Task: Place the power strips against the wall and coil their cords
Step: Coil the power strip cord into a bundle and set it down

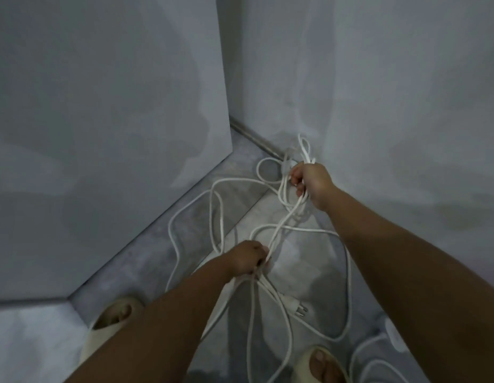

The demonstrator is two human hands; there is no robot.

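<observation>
Coiling is barely begun: the left hand (247, 257) and right hand (309, 183) each grip strands of the white cord (348, 272); loops sprawl loose (no strip clearly visible).

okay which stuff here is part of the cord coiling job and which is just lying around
Part of the job:
white cord
plug
left hand
right hand
wall

Lying about:
second cord loops, lower right
sandals

Cream slippers (113, 322), grey floor (146, 261)
</observation>
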